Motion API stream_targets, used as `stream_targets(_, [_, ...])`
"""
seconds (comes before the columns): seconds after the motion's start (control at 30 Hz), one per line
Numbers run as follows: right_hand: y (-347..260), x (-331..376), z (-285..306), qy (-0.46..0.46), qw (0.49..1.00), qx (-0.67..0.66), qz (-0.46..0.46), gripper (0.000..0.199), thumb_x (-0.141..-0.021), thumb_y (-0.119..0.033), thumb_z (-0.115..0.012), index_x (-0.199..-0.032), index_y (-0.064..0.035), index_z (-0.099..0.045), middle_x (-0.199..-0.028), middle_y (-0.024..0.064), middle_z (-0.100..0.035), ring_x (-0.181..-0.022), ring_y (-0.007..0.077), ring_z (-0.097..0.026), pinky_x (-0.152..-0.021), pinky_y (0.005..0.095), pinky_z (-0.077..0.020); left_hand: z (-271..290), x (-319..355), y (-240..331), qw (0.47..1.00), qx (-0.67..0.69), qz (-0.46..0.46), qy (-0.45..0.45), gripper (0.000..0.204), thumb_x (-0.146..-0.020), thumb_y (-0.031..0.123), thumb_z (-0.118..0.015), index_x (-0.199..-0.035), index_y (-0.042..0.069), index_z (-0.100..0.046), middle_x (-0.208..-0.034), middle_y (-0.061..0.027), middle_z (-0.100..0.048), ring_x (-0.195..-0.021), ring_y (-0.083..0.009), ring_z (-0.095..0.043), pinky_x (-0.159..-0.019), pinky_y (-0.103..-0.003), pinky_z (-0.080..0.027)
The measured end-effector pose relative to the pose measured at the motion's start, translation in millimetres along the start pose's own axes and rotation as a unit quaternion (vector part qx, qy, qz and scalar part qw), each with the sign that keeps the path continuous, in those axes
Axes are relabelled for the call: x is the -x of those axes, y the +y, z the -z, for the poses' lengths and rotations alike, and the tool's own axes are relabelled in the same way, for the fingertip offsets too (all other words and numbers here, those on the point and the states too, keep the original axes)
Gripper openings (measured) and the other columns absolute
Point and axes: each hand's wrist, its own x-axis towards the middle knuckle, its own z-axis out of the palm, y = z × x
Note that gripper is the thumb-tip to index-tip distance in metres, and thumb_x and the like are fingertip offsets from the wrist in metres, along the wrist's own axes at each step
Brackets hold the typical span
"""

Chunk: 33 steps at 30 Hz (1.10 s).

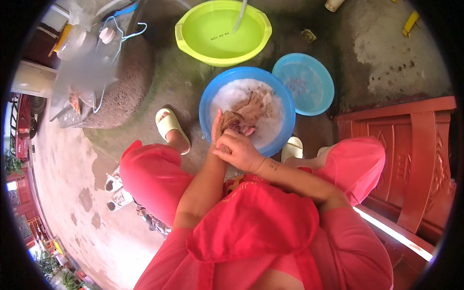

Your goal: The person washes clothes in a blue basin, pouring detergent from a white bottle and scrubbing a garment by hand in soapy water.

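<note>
A round blue basin (288, 118) stands in front of me, filled with white suds and brownish water. Over it, a wet brown cloth (230, 121) is bunched in my hands, with more brown fabric trailing into the suds. My left hand (216, 131) holds the cloth, one finger stretched up along its left side. Closed on the near part of the cloth, my right hand (239, 151) crosses in front of the left. Pinkish tips show at the right of the bundle; whether they are fingers or fabric is unclear.
Behind the blue basin stands a lime-green tub (217, 58) of water with a hose (240, 19) in it. A smaller light-blue basin (319, 99) adjoins at right. Left are a stone block (130, 82) and a hanger (116, 55); right, red carved wooden furniture (415, 159). White shoes (118, 198) lie left.
</note>
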Motion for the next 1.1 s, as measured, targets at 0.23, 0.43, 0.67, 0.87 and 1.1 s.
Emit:
stream_targets(0.23, [52.8, -4.9, 47.3, 0.144, 0.944, 0.175, -0.242, 0.022, -0.08, -0.032, -0.053, -0.078, -0.0103, -0.06, -0.076, 0.0165, -0.06, -0.067, 0.0365, -0.057, -0.059, 0.0445, -0.0465, -47.1, -7.3, -25.3, 0.962, -0.131, -0.04, 0.236, 0.039, -0.08, 0.023, -0.041, -0.114, 0.005, -0.05, -0.11, -0.0127, -0.055, -0.102, -0.0299, -0.052, -0.09, -0.041, -0.041])
stream_targets(0.43, [56.5, 7.0, 73.2, 0.157, 0.869, -0.146, -0.446, 0.048, -0.083, -0.053, -0.048, -0.103, -0.0105, -0.057, -0.103, 0.0132, -0.058, -0.098, 0.0281, -0.055, -0.082, 0.0374, -0.0439, -66.2, -8.8, -23.9, 0.978, -0.101, 0.006, 0.18, 0.044, -0.073, 0.013, -0.045, -0.116, 0.002, -0.048, -0.113, -0.0135, -0.055, -0.104, -0.0299, -0.053, -0.091, -0.041, -0.041])
stream_targets(0.67, [47.8, 15.6, 68.7, 0.093, 0.738, -0.556, -0.372, 0.051, -0.08, -0.044, -0.057, -0.12, -0.0122, -0.048, -0.121, 0.0075, -0.05, -0.112, 0.0217, -0.047, -0.089, 0.0361, -0.0412, -67.6, -3.4, -22.0, 0.958, -0.235, 0.041, 0.158, 0.053, -0.079, 0.03, -0.052, -0.127, 0.012, -0.039, -0.124, -0.0122, -0.047, -0.112, -0.0282, -0.048, -0.094, -0.046, -0.037])
stream_targets(0.87, [50.4, -10.3, 62.3, 0.255, 0.943, 0.084, -0.197, 0.018, -0.073, -0.012, -0.062, -0.086, -0.003, -0.054, -0.087, 0.0138, -0.057, -0.087, 0.0291, -0.055, -0.074, 0.0351, -0.0437, -62.2, -6.0, -10.3, 0.899, -0.212, 0.16, 0.347, 0.055, -0.084, 0.053, -0.044, -0.128, 0.02, -0.039, -0.129, -0.0109, -0.042, -0.117, -0.0282, -0.042, -0.092, -0.054, -0.033])
stream_targets(1.1, [-21.1, -15.3, 4.8, 0.036, 0.996, 0.066, 0.041, 0.011, -0.064, -0.003, -0.057, -0.073, -0.0096, -0.055, -0.077, 0.008, -0.051, -0.077, 0.0292, -0.052, -0.068, 0.0402, -0.0415, -22.8, -14.3, -3.0, 0.998, -0.041, 0.042, 0.017, 0.056, -0.089, 0.047, -0.037, -0.128, 0.007, -0.037, -0.126, -0.0101, -0.044, -0.118, -0.0222, -0.04, -0.097, -0.035, -0.033])
